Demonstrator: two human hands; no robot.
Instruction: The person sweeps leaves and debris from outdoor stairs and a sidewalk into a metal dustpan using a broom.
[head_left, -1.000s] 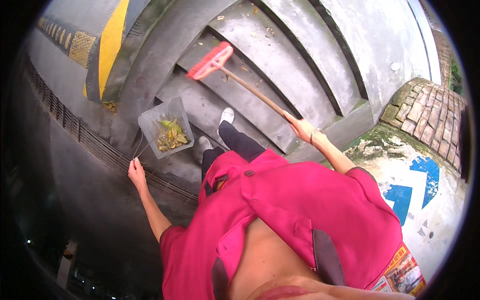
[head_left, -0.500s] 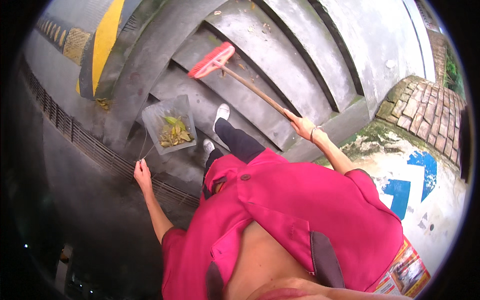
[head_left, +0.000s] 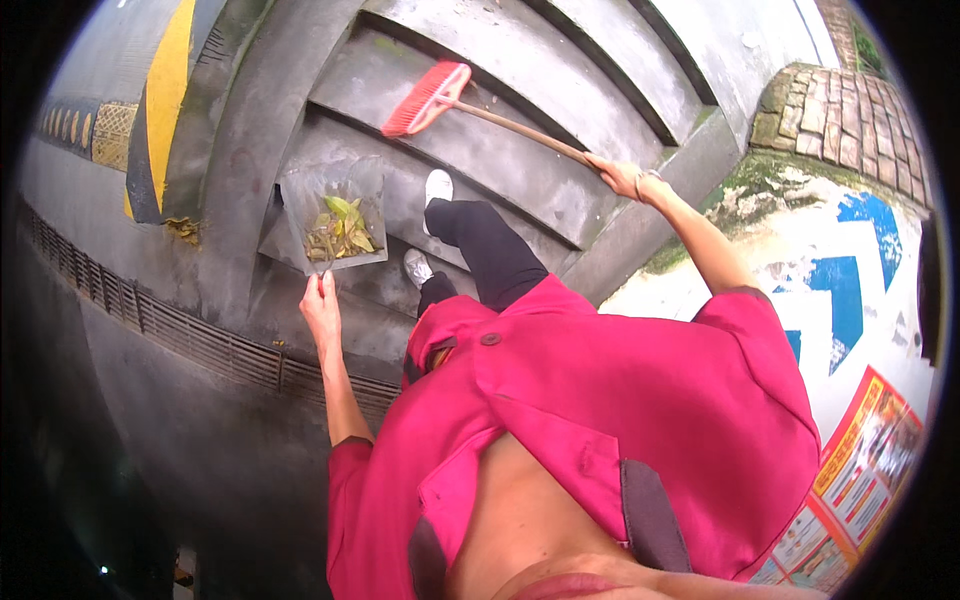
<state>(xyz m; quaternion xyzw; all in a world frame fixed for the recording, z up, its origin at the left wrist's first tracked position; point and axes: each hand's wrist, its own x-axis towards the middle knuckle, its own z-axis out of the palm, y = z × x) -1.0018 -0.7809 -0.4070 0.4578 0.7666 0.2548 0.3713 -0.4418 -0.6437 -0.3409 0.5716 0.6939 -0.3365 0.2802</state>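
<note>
In my right hand [head_left: 618,176] is the wooden handle [head_left: 525,132] of a broom, gripped near its upper end. The broom's red bristle head [head_left: 428,100] is over the steps, up and left of that hand. My left hand [head_left: 322,305] has its fingers pinched on the thin wire handle of a translucent grey plastic bin [head_left: 303,205]. Several green and brown dry leaves [head_left: 345,228] lie inside the bin. Most of the wire is hidden or too fine to make out.
Grey concrete steps [head_left: 520,195] rise ahead, with my white shoes [head_left: 438,187] on the lower ones. A metal drain grate [head_left: 200,340] runs along the left. To the right stand a painted wall [head_left: 780,225] and brickwork [head_left: 840,115]. A yellow-black stripe [head_left: 165,90] marks the left wall.
My left hand has moved right and up, closer to the bin, whose open top has tilted. My right hand has shifted up and right, and the broom handle lies flatter across the view.
</note>
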